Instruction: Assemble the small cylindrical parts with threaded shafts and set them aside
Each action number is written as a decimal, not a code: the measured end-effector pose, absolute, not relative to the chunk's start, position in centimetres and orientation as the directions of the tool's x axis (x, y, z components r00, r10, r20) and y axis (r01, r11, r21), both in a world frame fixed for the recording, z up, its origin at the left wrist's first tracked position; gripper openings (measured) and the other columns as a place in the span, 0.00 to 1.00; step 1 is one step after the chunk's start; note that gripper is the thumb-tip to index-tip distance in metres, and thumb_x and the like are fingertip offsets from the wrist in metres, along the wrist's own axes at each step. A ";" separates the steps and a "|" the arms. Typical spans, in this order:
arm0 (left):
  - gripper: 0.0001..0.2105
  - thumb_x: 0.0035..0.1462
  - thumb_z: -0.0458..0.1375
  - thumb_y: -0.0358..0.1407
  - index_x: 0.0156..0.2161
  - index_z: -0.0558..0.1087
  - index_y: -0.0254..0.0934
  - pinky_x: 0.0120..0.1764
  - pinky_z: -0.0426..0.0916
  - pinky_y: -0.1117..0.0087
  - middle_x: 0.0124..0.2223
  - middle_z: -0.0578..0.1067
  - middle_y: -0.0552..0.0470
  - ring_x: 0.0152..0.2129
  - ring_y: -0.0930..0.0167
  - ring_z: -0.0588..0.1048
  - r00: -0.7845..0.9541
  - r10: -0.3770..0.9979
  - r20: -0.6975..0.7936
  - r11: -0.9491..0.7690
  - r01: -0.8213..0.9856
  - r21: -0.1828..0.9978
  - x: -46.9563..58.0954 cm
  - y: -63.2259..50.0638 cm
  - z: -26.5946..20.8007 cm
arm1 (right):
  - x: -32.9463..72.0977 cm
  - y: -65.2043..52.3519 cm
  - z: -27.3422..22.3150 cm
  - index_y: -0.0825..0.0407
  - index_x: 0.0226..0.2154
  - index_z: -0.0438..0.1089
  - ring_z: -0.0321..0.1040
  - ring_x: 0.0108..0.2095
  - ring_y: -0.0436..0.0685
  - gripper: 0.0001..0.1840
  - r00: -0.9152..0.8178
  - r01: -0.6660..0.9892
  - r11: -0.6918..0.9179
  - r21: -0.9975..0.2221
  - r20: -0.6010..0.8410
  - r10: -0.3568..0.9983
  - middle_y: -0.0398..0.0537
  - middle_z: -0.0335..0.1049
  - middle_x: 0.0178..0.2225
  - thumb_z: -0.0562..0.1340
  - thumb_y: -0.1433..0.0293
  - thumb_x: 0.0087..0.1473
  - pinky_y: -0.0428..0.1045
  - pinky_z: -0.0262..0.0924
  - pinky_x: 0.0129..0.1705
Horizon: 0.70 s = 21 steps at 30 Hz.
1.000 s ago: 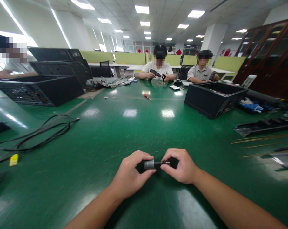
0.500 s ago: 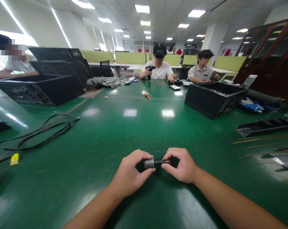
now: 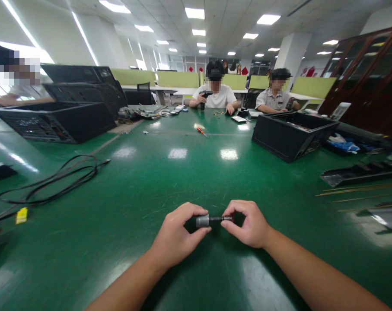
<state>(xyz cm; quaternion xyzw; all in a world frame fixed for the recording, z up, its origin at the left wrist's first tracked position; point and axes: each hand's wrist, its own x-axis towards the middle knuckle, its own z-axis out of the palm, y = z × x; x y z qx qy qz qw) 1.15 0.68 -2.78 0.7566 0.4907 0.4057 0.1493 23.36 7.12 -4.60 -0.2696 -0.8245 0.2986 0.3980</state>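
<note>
Between my two hands, just over the green table, lies a small grey cylinder with a dark shaft (image 3: 202,221) on its right side. My left hand (image 3: 179,235) pinches the grey cylinder from the left between thumb and fingers. On the other side, my right hand (image 3: 247,224) closes thumb and forefinger on the shaft's far end, where ridges or coils show. The piece is held level, pointing left to right. Its exact kind is too small to make out, and my right fingers partly hide its right tip.
A green table (image 3: 183,181) stretches ahead. Looped black cable (image 3: 85,168) lies left; a screwdriver (image 3: 201,131) lies further off. Black computer cases (image 3: 53,123) stand at left, another black case (image 3: 289,136) at right. Thin rods (image 3: 354,190) lie right. Several people sit around.
My hands keep the same grip and have hardly moved. Across the table, the person with the power drill has shifted the head and the free hand slightly.
</note>
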 end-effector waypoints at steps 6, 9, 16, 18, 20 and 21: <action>0.11 0.51 0.65 0.29 0.41 0.74 0.39 0.41 0.71 0.68 0.39 0.78 0.51 0.36 0.69 0.77 0.183 0.867 0.464 -0.466 0.631 0.621 1.1 0.7 -2.7 | 23.4 7.2 -4.7 0.52 0.28 0.71 0.69 0.26 0.53 0.03 -0.537 0.217 0.674 -0.707 0.490 0.687 0.44 0.72 0.24 0.66 0.72 0.48 0.48 0.61 0.31; 0.11 0.51 0.65 0.29 0.41 0.74 0.39 0.40 0.71 0.68 0.38 0.78 0.51 0.35 0.68 0.77 0.180 0.866 0.466 -0.463 0.641 0.613 1.1 0.7 -2.6 | 23.4 7.2 -4.7 0.52 0.27 0.71 0.69 0.25 0.52 0.03 -0.535 0.225 0.666 -0.711 0.481 0.694 0.43 0.72 0.24 0.66 0.73 0.48 0.47 0.61 0.30; 0.11 0.51 0.66 0.30 0.41 0.74 0.39 0.40 0.71 0.68 0.38 0.78 0.51 0.36 0.69 0.77 0.182 0.864 0.469 -0.466 0.641 0.611 1.0 0.8 -2.6 | 23.4 7.2 -4.6 0.51 0.27 0.70 0.68 0.25 0.52 0.03 -0.523 0.218 0.662 -0.717 0.487 0.700 0.43 0.71 0.23 0.66 0.73 0.48 0.47 0.60 0.30; 0.11 0.51 0.66 0.30 0.41 0.74 0.39 0.41 0.71 0.68 0.39 0.78 0.52 0.36 0.69 0.77 0.180 0.866 0.467 -0.465 0.636 0.616 1.0 0.9 -2.7 | 23.5 7.2 -4.7 0.51 0.27 0.70 0.68 0.25 0.52 0.03 -0.523 0.222 0.662 -0.716 0.485 0.701 0.43 0.71 0.24 0.65 0.73 0.48 0.47 0.60 0.31; 0.11 0.51 0.66 0.30 0.42 0.74 0.39 0.41 0.71 0.68 0.39 0.78 0.52 0.36 0.69 0.77 0.177 0.866 0.468 -0.464 0.633 0.620 1.0 0.9 -2.7 | 23.5 7.3 -4.8 0.51 0.27 0.70 0.68 0.25 0.52 0.03 -0.522 0.224 0.657 -0.719 0.481 0.704 0.43 0.71 0.24 0.65 0.73 0.48 0.47 0.60 0.31; 0.11 0.51 0.66 0.29 0.42 0.74 0.39 0.41 0.71 0.68 0.39 0.78 0.52 0.36 0.69 0.77 0.177 0.865 0.469 -0.465 0.632 0.620 1.0 0.8 -2.7 | 23.5 7.3 -4.8 0.52 0.27 0.69 0.68 0.25 0.52 0.03 -0.522 0.225 0.654 -0.722 0.477 0.707 0.43 0.71 0.24 0.65 0.73 0.48 0.47 0.60 0.31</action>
